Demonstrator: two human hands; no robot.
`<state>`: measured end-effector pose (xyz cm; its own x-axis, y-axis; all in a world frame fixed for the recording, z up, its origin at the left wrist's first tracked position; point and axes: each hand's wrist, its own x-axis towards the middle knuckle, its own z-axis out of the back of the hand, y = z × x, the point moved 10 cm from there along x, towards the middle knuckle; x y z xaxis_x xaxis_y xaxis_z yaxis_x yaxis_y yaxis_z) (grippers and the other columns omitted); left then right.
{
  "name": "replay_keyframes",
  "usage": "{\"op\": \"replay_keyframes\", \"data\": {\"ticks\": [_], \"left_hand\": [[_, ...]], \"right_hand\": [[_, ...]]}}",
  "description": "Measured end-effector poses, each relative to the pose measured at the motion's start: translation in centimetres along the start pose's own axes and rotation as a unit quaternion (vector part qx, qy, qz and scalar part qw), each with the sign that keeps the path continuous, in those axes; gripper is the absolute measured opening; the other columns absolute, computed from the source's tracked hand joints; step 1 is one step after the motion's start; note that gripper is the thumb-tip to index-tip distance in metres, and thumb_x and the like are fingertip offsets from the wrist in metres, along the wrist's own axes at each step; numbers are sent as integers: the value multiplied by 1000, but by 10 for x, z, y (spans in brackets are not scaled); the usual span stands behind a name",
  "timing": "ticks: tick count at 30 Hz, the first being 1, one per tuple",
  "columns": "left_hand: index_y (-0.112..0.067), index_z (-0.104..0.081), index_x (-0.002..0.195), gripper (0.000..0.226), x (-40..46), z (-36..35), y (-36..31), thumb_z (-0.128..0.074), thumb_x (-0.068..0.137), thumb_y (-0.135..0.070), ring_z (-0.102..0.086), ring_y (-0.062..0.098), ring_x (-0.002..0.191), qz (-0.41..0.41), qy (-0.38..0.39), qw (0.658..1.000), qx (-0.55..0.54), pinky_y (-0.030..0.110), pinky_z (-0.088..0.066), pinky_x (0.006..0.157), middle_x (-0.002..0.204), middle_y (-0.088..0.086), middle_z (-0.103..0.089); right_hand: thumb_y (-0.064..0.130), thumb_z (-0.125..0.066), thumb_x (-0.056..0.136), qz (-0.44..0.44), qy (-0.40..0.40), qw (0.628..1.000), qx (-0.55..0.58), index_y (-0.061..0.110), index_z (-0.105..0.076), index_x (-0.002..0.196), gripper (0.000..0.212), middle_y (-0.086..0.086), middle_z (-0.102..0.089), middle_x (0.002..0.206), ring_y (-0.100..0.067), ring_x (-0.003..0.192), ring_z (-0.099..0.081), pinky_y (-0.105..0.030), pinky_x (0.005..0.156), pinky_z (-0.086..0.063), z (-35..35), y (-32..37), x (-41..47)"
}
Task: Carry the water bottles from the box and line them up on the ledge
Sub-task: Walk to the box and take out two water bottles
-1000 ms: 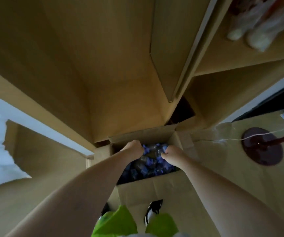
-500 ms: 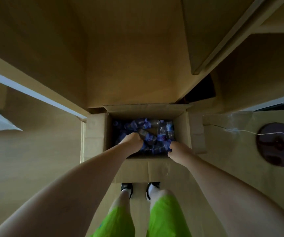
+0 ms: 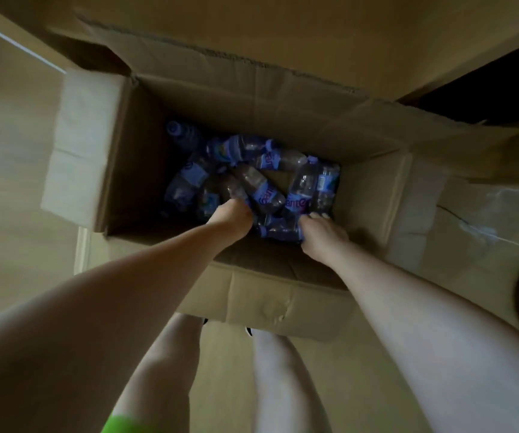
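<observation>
both arms down inside the cardboard box (image 3: pixel 245 98), which sits on the floor with its flaps folded outward, so the opening stays clear and i can reach straight in from above.

water bottles (image 3: pixel 252 179) lie loose at the bottom, on their sides and crossing each other at all angles. none upright. they look tipped in rather than packed, which is why i have to dig rather than pluck.

left hand (image 3: pixel 233 221) is curled down into the pile near the middle, knuckles up. fingers are hidden under the hand; they seem closed round a bottle neck or body, but i cannot tell for sure what they hold.

right hand (image 3: pixel 320 235) lies over the near bottle (image 3: pixel 278 231), the one closest to the front wall of the box. fingers curl round its right end, fingertips showing over the top. i judge this a real grip, ready to lift.

taking one per hand makes sense: fewer trips to the ledge. the ledge itself is not in sight from here.

labels: purple-blue wraps with light lettering. on two bottles i can read part of a word, something like "ante", the first letters lost round the curve of the bottle. caps look the same blue-purple. light is dim and the view is soft, so no finer print can be made out.

judged stage: pick-up, nothing lifted clear of the pile yet.
</observation>
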<state>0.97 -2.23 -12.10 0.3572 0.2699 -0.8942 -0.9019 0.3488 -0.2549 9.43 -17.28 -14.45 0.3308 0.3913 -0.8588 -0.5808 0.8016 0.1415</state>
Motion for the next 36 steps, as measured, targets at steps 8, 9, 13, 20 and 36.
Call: {"op": "replay_keyframes", "data": {"ticks": [8, 9, 13, 20, 36], "left_hand": [[-16, -55, 77, 29, 78, -49, 27, -39, 101, -19, -51, 14, 64, 23, 15, 999, -26, 25, -35, 52, 80, 6, -57], [-17, -52, 73, 31, 84, -50, 31, -39, 101, -20, -48, 12, 60, 30, 11, 999, -25, 23, -30, 49, 74, 4, -54], [2, -59, 90, 27, 97, -60, 38, -37, 99, -13, -57, 19, 68, 46, 26, 998, -16, 23, -29, 46, 90, 18, -60], [-5, -61, 106, 27, 97, -73, 47, -37, 102, -19, -52, 16, 63, 59, 37, 996, -51, 25, -33, 50, 87, 12, -61], [-19, -62, 106, 36, 42, -26, 25, -50, 94, -51, -67, 26, 98, 86, 50, 908, -407, 49, -51, 94, 101, 6, -71]], "right_hand": [[11, -62, 88, -3, 60, 991, -123, 17, -22, 150, 74, -9, -28, 152, -30, 140, -25, -54, 112, -27, -85, -31, 100], [10, -62, 87, -3, 61, 990, -131, 17, -21, 150, 76, -8, -27, 152, -30, 140, -25, -55, 111, -26, -92, -35, 106], [11, -64, 87, 2, 52, 984, -170, 18, -15, 151, 81, -5, -23, 154, -27, 141, -23, -55, 112, -26, -104, -43, 128], [36, -74, 81, 29, 33, 994, -98, 16, -32, 144, 78, -6, -35, 147, -29, 134, -38, -48, 105, -36, -97, -41, 141], [26, -64, 92, -16, 149, 687, 711, 21, -49, 126, 38, -10, -64, 124, -24, 112, -62, -51, 95, -52, -35, 53, 56]]}}
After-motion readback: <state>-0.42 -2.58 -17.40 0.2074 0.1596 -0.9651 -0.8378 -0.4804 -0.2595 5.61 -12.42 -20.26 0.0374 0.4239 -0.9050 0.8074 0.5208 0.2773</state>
